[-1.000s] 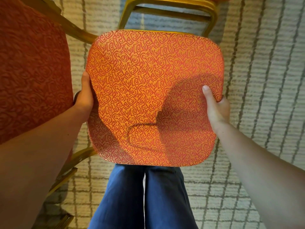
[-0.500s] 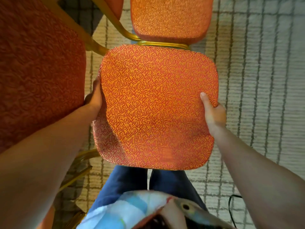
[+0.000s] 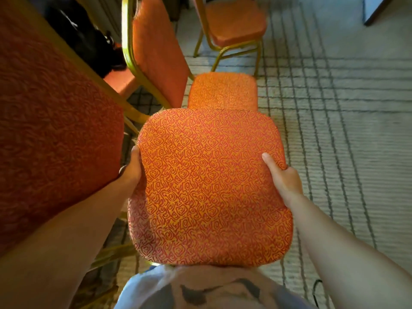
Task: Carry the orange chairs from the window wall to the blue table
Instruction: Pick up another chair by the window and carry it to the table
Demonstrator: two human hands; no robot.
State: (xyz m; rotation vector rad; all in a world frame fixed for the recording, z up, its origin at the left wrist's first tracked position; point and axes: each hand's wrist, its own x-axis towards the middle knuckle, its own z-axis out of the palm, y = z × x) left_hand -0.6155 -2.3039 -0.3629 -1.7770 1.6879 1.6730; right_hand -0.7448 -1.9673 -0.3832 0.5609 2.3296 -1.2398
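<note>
Orange chair (image 3: 209,186), gripped at its back's edges by the curled fingers of left hand (image 3: 131,169) and right hand (image 3: 284,178), may catch the neighbouring chair (image 3: 156,52) just left of it if swung.

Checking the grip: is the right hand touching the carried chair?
Touching. Head view shows the right hand gripping the chair at its edge, thumb on the fabric.

At centre the nearest chair (image 3: 209,186), second chair (image 3: 55,130) left, third chair (image 3: 158,47) ahead-left, fourth chair (image 3: 234,21) beyond, carpet (image 3: 334,130) underneath.
</note>
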